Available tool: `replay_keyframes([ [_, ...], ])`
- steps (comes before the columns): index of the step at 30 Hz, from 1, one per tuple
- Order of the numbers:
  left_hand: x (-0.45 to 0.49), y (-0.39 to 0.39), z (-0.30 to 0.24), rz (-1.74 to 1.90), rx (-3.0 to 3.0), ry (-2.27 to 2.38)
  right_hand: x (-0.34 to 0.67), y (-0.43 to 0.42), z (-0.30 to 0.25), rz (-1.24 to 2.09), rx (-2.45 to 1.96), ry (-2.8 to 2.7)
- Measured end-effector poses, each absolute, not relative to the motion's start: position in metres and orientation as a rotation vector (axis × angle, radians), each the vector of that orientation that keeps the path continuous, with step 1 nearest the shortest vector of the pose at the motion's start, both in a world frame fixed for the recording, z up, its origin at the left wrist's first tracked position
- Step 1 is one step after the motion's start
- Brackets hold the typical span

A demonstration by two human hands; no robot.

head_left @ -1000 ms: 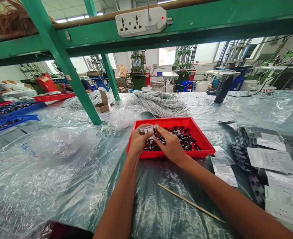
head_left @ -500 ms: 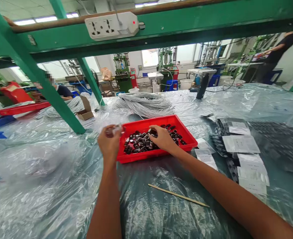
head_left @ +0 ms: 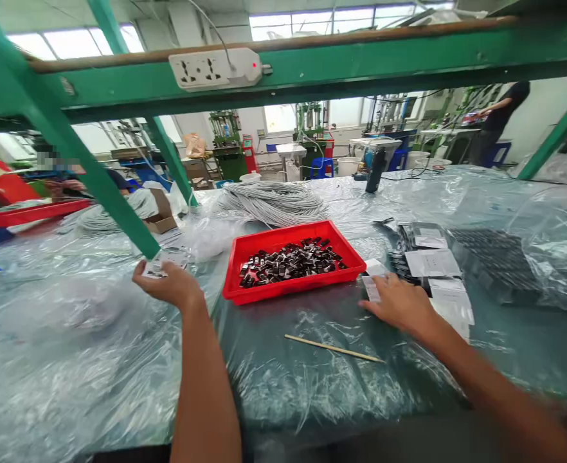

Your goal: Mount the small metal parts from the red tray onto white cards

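Note:
A red tray (head_left: 245,247) of several small black parts (head_left: 290,260) sits on the plastic-covered table. My left hand (head_left: 170,284) is out to the left of the tray, fingers closed on a small clear filled bag (head_left: 165,262). My right hand (head_left: 399,303) lies to the right of the tray, fingers down on a small white-labelled bag (head_left: 373,287) at the front of a row of such bags (head_left: 432,263).
A thin wooden stick (head_left: 334,348) lies in front of the tray. Coiled grey cables (head_left: 274,202) lie behind it. A green frame post (head_left: 95,173) slants at left, with a power strip (head_left: 216,67) overhead. Black trays (head_left: 493,257) under plastic sit at right. Other people work far off.
My left hand carried the small bag from over the tray out to the left. My right hand left the tray's parts and moved right onto the labelled bags.

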State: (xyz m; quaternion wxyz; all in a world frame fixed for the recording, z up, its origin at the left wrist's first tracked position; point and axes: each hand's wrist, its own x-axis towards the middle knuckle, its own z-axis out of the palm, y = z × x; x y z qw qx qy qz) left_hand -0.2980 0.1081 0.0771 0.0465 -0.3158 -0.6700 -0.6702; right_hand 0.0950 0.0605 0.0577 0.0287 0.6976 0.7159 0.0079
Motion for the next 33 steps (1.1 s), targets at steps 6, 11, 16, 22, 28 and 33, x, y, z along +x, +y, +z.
replay_keyframes([
  [6,-0.298,0.066,0.054,-1.882,-0.816,-2.062,0.115,0.039,0.016,-0.004,2.152,2.462],
  [11,-0.301,0.04,0.038,-1.733,-0.678,-2.202,0.101,0.017,0.043,-0.607,1.456,3.074],
  [16,-0.278,-0.006,0.033,-1.634,-0.85,-2.141,0.038,-0.001,0.068,-0.956,0.643,3.178],
  [22,-0.219,-0.079,0.016,-1.225,-2.214,-2.057,0.044,0.025,0.043,-0.659,1.09,3.099],
  [28,-0.179,-0.076,0.007,-0.687,-2.316,-2.238,0.079,0.045,0.035,-0.744,1.18,2.969],
  [33,-0.153,-0.047,0.007,-0.656,-2.193,-2.267,0.043,0.058,0.057,-1.802,1.388,3.093],
])
